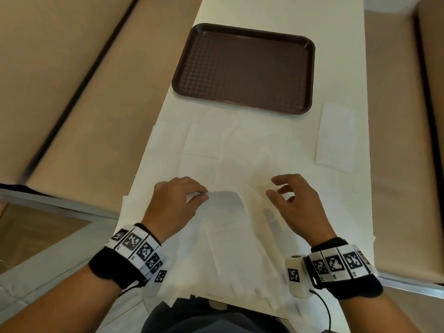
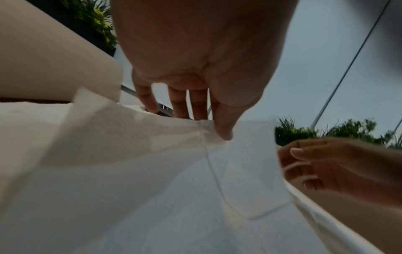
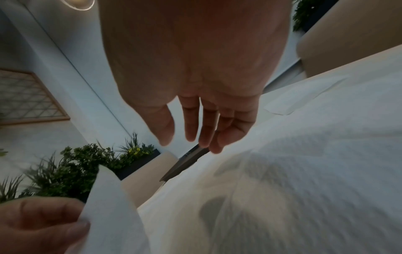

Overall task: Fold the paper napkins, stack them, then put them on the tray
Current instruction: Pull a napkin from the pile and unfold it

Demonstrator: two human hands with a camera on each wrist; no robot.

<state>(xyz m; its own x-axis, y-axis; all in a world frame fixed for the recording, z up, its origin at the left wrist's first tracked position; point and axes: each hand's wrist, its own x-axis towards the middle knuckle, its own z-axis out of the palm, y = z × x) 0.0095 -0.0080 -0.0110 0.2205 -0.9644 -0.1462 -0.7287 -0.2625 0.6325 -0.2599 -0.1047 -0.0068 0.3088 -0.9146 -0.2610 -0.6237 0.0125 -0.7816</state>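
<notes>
White paper napkins (image 1: pixel 228 248) lie spread and overlapping over the near half of the white table. My left hand (image 1: pixel 177 200) pinches the raised edge of one napkin (image 1: pixel 223 200) between thumb and fingers, and the same pinch on the napkin (image 2: pixel 152 137) shows in the left wrist view. My right hand (image 1: pixel 293 200) hovers just right of that sheet with loosely bent fingers, holding nothing; its fingers (image 3: pixel 191 123) hang above the paper. A folded napkin (image 1: pixel 336 138) lies at the right. The dark brown tray (image 1: pixel 242 68) sits bare beyond the napkins.
Beige cushioned benches (image 1: pixel 60 92) run along both sides of the narrow table (image 1: pixel 264 15). Green plants (image 3: pixel 76 163) stand in a dark planter behind the seating. The table's near edge is right at my body.
</notes>
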